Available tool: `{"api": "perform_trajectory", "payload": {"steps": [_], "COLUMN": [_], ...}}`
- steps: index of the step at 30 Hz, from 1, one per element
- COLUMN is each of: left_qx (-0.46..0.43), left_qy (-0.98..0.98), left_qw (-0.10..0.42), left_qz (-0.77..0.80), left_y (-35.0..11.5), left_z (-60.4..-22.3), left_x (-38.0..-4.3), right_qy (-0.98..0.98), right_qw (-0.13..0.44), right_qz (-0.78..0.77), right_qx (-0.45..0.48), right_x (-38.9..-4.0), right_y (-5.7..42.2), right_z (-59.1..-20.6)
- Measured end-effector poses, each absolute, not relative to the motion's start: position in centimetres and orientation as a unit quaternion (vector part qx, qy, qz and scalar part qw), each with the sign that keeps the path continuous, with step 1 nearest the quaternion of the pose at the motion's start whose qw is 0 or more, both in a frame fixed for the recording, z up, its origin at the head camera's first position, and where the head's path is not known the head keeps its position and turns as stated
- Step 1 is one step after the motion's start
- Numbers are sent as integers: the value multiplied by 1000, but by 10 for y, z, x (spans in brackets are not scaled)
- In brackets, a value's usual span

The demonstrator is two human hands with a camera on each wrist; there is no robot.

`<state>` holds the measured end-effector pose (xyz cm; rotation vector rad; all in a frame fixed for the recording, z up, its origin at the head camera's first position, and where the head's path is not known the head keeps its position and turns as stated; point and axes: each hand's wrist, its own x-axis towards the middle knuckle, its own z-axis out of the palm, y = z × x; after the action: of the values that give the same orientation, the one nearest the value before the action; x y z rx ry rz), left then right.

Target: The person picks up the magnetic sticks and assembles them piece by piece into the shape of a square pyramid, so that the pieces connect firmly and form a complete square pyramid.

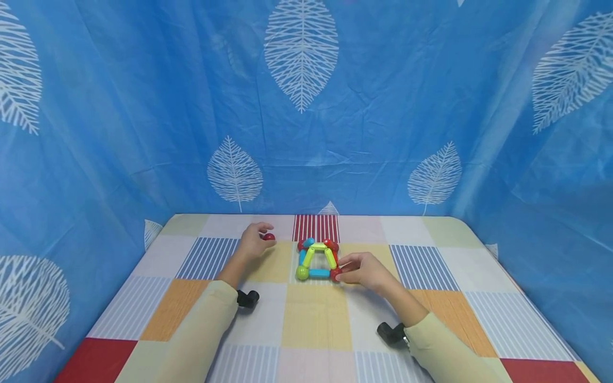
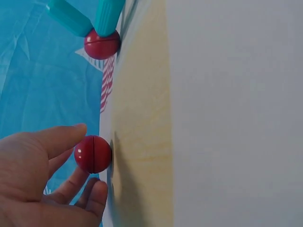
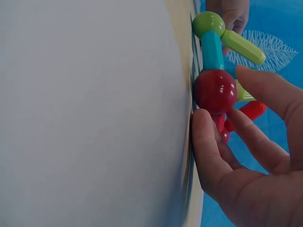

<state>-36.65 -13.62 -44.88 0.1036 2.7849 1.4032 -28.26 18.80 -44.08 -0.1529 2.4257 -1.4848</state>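
Note:
A red ball (image 1: 269,237) with a seam sits on the cloth at the back left. My left hand (image 1: 253,239) has its fingers spread around this ball (image 2: 93,154), with narrow gaps showing in the left wrist view. At the middle stands a frame of coloured rods and balls: a green ball (image 1: 302,273) at its front left, a blue rod (image 1: 319,273) along the front, yellow-green rods (image 1: 309,257) leaning upward. My right hand (image 1: 366,272) holds the frame's front right red ball (image 3: 216,91) between thumb and fingertips.
A patchwork cloth (image 1: 316,319) covers the table. Blue curtains (image 1: 335,149) with white leaf prints hang behind it and on both sides. Black wrist devices (image 1: 247,299) show at the sleeve ends. At the frame's back left is another red ball (image 2: 102,45) with blue rods.

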Motion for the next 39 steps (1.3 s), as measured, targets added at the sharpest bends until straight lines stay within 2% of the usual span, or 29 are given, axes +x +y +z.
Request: {"api": "perform_trajectory", "payload": {"steps": [10, 16, 28, 39], "left_qx": [10, -9, -3, 21], "left_qy": [888, 888, 895, 908], "left_qw": [6, 11, 3, 28], "left_qz": [460, 460, 446, 418], "left_y": [-142, -140, -136, -137], "left_z": [-460, -459, -455, -449], "left_x": [-368, -367, -359, -365], "right_qy": [845, 850, 826, 829], "right_qw": [155, 159, 177, 169], "right_qz": [-508, -501, -535, -533], "right_qx": [-63, -36, -6, 2], "right_x": [-284, -286, -284, -289], "right_y": [184, 185, 181, 182], "right_z": [-443, -441, -440, -442]}}
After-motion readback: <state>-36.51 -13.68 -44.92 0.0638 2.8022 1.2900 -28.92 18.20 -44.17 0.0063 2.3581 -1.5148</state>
